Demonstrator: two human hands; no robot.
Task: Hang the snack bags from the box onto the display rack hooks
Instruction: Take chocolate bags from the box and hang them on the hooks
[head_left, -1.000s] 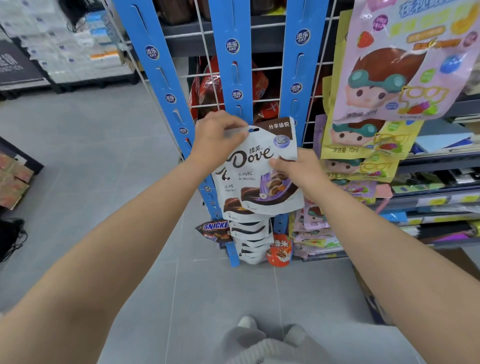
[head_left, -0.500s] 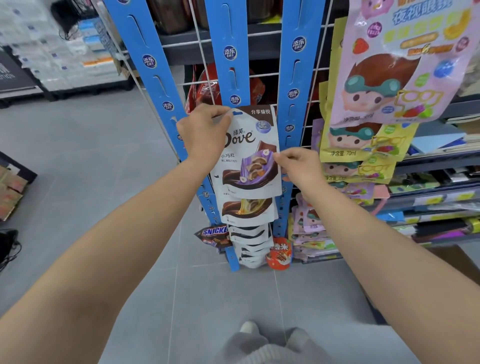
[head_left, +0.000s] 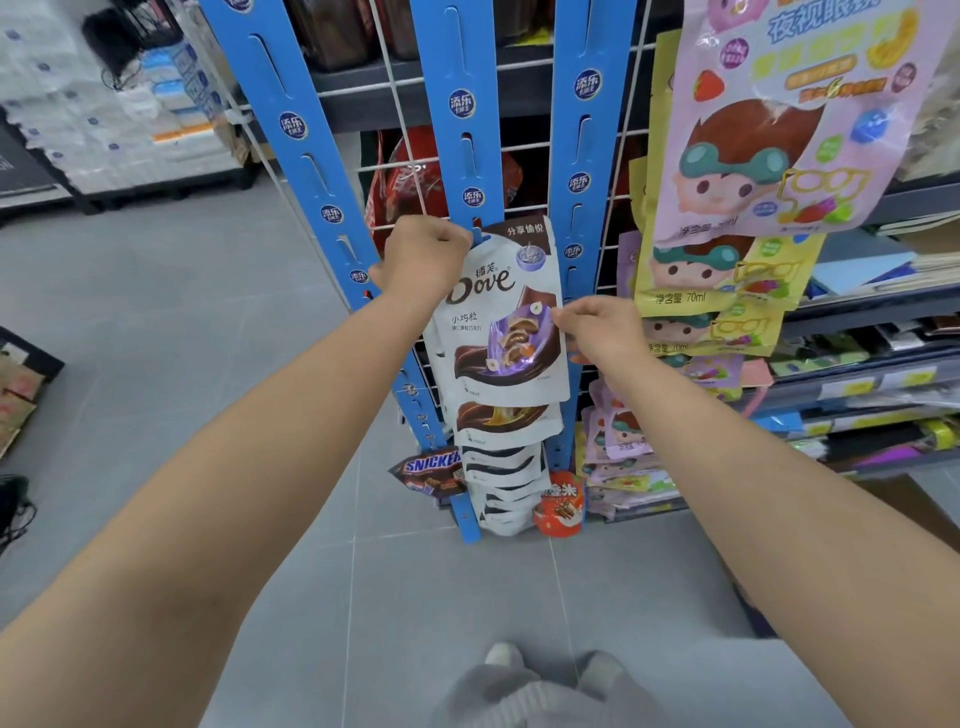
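Right hand pinches the Dove bag at its right edge | left hand grips its top-left corner at a hook on the middle blue strip | bag raised since a second ago, now above the hung bags | judged: hooking nearly complete.

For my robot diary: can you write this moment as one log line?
step: hanging | item: Dove bag | left hand: top edge at blue strip | right hand: right edge

grey tiled floor; grey shoes
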